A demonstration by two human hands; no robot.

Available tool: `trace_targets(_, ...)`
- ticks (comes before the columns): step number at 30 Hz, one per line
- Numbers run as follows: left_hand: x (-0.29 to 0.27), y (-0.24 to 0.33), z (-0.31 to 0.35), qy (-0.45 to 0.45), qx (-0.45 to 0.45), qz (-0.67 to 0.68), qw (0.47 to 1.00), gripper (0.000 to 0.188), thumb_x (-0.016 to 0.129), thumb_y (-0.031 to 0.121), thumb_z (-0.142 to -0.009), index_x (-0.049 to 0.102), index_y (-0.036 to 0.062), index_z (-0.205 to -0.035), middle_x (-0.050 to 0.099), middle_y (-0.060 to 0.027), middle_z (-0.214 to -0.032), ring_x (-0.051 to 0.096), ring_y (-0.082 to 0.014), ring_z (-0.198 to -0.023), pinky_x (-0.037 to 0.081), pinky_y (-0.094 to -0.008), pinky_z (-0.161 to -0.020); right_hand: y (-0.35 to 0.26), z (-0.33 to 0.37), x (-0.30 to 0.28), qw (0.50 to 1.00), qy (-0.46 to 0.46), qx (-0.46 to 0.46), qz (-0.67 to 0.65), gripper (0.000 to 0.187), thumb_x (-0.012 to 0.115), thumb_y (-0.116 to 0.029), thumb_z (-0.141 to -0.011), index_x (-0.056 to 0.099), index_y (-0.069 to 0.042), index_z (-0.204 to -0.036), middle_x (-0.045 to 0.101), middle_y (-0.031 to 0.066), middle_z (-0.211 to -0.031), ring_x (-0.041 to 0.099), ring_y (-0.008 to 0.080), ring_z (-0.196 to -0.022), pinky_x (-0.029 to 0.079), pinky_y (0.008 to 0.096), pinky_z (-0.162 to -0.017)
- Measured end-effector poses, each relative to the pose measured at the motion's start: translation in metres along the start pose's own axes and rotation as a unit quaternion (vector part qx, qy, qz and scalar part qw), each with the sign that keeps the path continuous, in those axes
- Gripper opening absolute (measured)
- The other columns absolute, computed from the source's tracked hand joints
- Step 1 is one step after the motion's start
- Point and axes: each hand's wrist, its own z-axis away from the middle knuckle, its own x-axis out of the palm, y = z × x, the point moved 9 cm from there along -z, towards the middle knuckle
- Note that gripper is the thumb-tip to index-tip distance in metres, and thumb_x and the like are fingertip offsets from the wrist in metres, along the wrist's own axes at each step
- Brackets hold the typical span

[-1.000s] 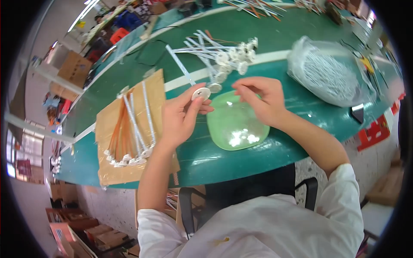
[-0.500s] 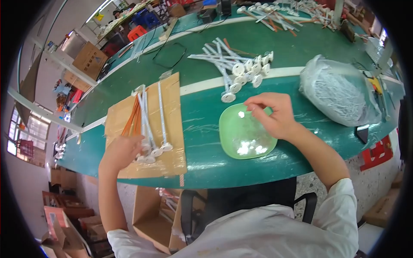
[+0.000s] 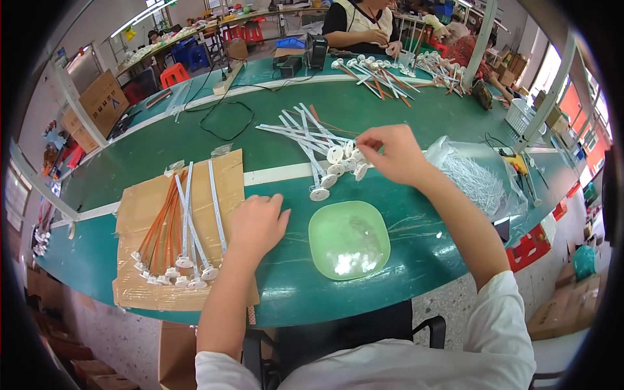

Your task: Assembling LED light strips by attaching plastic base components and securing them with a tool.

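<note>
My right hand (image 3: 395, 155) reaches to the near pile of white-and-silver strips (image 3: 305, 133) with round white discs on their ends. Its thumb and fingers are pinched together beside the discs (image 3: 351, 156); what lies between the fingertips, if anything, is hidden. Over the right edge of a brown cardboard sheet (image 3: 224, 170) hovers my left hand (image 3: 255, 224), fingers loosely apart, holding nothing. On the sheet lie several orange strips (image 3: 159, 224) and pale strips (image 3: 184, 221) with white end pieces. A light green dish (image 3: 325, 224) stands between my arms, with glare hiding part of its inside.
A clear plastic bag of thin white pieces (image 3: 471, 182) sits at the right, near a yellow-handled tool (image 3: 518, 164). More disc-ended strips (image 3: 383, 75) lie far back, before a co-worker (image 3: 361, 29). A black cable (image 3: 227, 123) crosses the green table (image 3: 279, 286).
My left hand has left the strips on the cardboard and moved right. My right hand has gone from above the green dish to the disc pile. The view has tilted up and shifted right.
</note>
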Motion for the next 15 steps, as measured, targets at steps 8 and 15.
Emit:
trace_targets(8, 0.003, -0.021, 0.001, -0.012, -0.078, -0.026, 0.997, 0.025, 0.068, 0.031, -0.087, 0.065, 0.0069, -0.088, 0.064, -0.0095, -0.07, 0.065, -0.0318, -0.065, 0.051, -0.0439, -0.056, 0.117, -0.087, 0.075, 0.97, -0.082, 0.046, 0.224, 0.021, 0.063, -0.014, -0.078, 0.073, -0.006, -0.094, 0.071, 0.0153, -0.088, 0.069, 0.0337, -0.084, 0.055, 0.0417, -0.078)
trace_targets(15, -0.011, -0.002, 0.0, 0.05, -0.028, 0.023, 0.998, 0.022, 0.072, 0.028, -0.084, 0.067, 0.0068, -0.086, 0.063, -0.008, -0.068, 0.065, -0.0292, -0.065, 0.05, -0.0417, -0.056, 0.169, -0.078, 0.094, 0.91, -0.287, 0.153, 0.257, 0.022, 0.066, -0.017, -0.076, 0.072, -0.008, -0.094, 0.072, 0.0153, -0.094, 0.068, 0.0355, -0.089, 0.054, 0.0447, -0.082)
